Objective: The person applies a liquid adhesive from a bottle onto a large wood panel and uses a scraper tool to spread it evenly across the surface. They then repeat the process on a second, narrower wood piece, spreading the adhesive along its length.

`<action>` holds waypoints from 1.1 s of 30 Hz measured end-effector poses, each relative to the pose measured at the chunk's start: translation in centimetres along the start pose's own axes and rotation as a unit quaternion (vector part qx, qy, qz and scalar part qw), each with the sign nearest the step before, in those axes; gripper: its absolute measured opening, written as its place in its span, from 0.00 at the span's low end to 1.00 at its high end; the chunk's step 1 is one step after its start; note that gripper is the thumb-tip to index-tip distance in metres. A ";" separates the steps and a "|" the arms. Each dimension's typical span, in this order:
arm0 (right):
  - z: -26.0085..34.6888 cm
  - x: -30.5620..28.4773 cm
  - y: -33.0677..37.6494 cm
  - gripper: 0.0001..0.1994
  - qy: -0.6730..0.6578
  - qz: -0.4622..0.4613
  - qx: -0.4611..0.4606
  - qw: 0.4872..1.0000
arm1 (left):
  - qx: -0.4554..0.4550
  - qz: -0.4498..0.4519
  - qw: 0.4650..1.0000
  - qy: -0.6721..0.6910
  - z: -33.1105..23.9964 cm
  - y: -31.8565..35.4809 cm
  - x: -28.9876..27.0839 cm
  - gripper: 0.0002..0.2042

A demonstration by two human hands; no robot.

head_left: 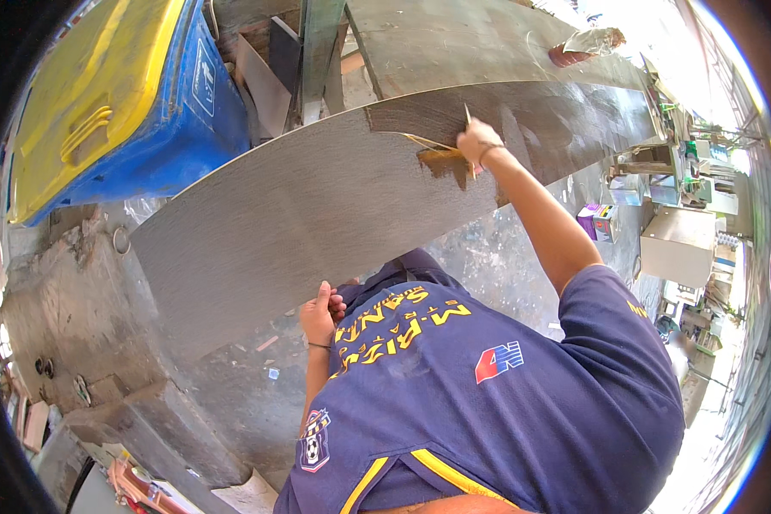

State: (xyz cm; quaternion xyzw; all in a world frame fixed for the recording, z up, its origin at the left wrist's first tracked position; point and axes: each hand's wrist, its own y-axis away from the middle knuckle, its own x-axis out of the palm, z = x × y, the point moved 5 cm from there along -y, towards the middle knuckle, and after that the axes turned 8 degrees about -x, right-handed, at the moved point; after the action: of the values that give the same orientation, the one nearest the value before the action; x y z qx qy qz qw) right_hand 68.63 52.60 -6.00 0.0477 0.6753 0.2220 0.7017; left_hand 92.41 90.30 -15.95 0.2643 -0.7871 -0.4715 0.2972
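1. I'm watching one head view, taken through the left lens of a side-by-side pair worn on the person's head.
2. It faces steeply down and ahead over the navy shirt point(437, 368), whose yellow-trimmed collar point(454, 474) comes in at the lower edge.
3. That shirt sits nearest my lens; the left grip point(319, 313) is just beyond it, and the right grip point(481, 141) is farther out.
4. The grey sheet point(257, 201) spans the middle distance, its long edge bowed by the fisheye.
5. My coverage runs wide, from the blue bin point(188, 128) at upper left to a pale box point(678, 244) toward the right rim.
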 end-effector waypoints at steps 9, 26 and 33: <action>22.1 0.1 -5.6 0.16 -0.012 -0.001 -0.134 0.991 | 0.014 -0.020 0.996 -0.090 -0.9 0.4 0.0 0.21; 11.7 3.9 11.3 0.24 0.042 0.004 -0.204 0.978 | 0.038 -0.008 0.995 -0.092 -1.2 0.0 -0.2 0.24; 5.5 2.1 7.1 0.36 -0.278 0.065 0.159 0.945 | 0.006 0.023 0.998 -0.057 -0.7 -0.6 -0.4 0.22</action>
State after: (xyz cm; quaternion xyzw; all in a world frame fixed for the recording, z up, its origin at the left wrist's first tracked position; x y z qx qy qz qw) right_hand 72.21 61.06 -4.87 0.2624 0.4755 0.1347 0.8288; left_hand 93.23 89.89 -16.34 0.2205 -0.8113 -0.4745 0.2608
